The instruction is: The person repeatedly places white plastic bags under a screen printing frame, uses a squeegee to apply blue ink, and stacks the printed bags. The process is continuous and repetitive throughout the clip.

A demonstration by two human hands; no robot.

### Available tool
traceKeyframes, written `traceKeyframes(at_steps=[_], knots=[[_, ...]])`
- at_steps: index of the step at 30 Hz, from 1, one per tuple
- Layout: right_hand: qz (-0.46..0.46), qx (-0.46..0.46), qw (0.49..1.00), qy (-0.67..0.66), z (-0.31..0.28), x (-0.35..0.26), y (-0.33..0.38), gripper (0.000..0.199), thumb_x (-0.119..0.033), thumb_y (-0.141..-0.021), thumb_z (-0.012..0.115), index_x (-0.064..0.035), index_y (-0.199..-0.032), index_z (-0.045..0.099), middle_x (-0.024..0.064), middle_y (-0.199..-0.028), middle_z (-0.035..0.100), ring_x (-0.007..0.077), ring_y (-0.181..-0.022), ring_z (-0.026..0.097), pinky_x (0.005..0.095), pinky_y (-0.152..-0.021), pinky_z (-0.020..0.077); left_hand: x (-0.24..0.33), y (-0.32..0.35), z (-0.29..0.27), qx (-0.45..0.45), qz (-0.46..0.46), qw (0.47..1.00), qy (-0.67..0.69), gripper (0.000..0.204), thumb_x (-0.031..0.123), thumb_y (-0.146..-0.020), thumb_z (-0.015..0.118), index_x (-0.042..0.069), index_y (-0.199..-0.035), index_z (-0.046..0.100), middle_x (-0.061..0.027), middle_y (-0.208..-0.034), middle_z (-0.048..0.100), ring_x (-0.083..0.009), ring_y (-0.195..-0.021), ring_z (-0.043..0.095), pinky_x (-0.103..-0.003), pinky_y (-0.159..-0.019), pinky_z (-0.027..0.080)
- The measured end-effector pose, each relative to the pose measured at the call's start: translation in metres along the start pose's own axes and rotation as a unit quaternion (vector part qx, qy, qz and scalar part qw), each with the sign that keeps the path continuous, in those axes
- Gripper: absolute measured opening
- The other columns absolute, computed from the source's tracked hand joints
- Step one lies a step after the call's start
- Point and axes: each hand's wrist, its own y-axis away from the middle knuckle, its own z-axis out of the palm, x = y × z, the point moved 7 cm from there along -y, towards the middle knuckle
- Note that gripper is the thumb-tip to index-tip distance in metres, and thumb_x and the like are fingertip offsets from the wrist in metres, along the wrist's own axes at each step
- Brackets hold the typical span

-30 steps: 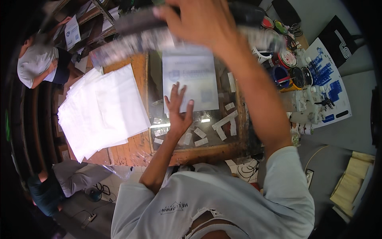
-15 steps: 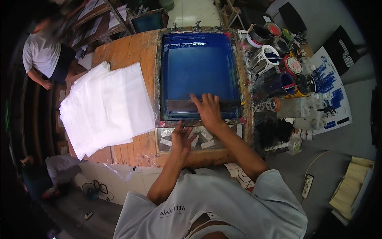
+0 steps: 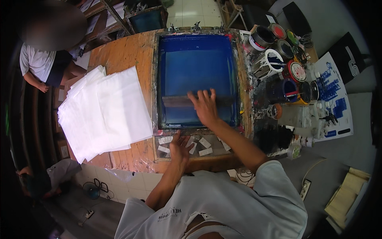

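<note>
Wooden bench (image 3: 131, 51) carries the blue printing frame (image 3: 197, 77) lying flat: my right hand (image 3: 205, 106) grips the squeegee (image 3: 177, 100) near its lower edge, left hand (image 3: 180, 145) spread flat below, stroke apparently unfinished, white sheets (image 3: 105, 111) stacked alongside.
</note>
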Motion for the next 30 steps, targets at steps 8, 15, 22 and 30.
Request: traceKeyframes(at_steps=[8, 15, 22, 30], knots=[[-0.004, 0.033, 0.999, 0.041, 0.031, 0.078, -0.13, 0.062, -0.001, -0.081, 0.076, -0.0147, -0.138, 0.057, 0.0099, -0.104, 0.056, 0.0284, -0.109, 0.055, 0.0647, -0.118, 0.0254, 0.002, 0.007, 0.002, 0.027, -0.004, 1.0, -0.001, 0.061, 0.043, -0.095, 0.067, 0.004, -0.137, 0.047, -0.0167, -0.135, 0.046, -0.0331, -0.132, 0.045, -0.062, -0.112, 0.035], [0.0, 0.027, 0.998, 0.065, 0.032, 0.122, -0.22, 0.063, -0.009, -0.081, 0.08, -0.015, -0.139, 0.056, 0.0112, -0.113, 0.061, 0.0297, -0.115, 0.056, 0.0578, -0.112, 0.032, 0.002, 0.015, 0.0, 0.066, 0.008, 0.997, 0.029, 0.031, 0.036, -0.096, 0.069, 0.011, -0.111, 0.057, -0.0083, -0.106, 0.052, -0.027, -0.108, 0.055, -0.058, -0.099, 0.047], [0.002, 0.05, 0.998, 0.039, 0.027, 0.133, -0.241, 0.047, -0.004, -0.088, 0.071, -0.0147, -0.133, 0.059, 0.0127, -0.111, 0.062, 0.0286, -0.113, 0.057, 0.0482, -0.095, 0.0388, -0.004, 0.011, -0.012, 0.057, 0.03, 0.997, 0.05, 0.027, 0.033, -0.094, 0.072, 0.014, -0.108, 0.058, -0.0064, -0.103, 0.058, -0.0261, -0.106, 0.059, -0.057, -0.099, 0.048], [0.01, 0.063, 0.994, 0.084, 0.036, 0.134, -0.236, 0.045, 0.0, -0.087, 0.069, -0.0182, -0.127, 0.062, 0.0123, -0.108, 0.06, 0.0308, -0.112, 0.056, 0.0482, -0.093, 0.0387, -0.001, 0.016, -0.014, 0.039, 0.037, 0.997, 0.047, 0.027, 0.03, -0.094, 0.073, 0.013, -0.109, 0.057, -0.0063, -0.109, 0.064, -0.024, -0.103, 0.063, -0.054, -0.095, 0.051]])
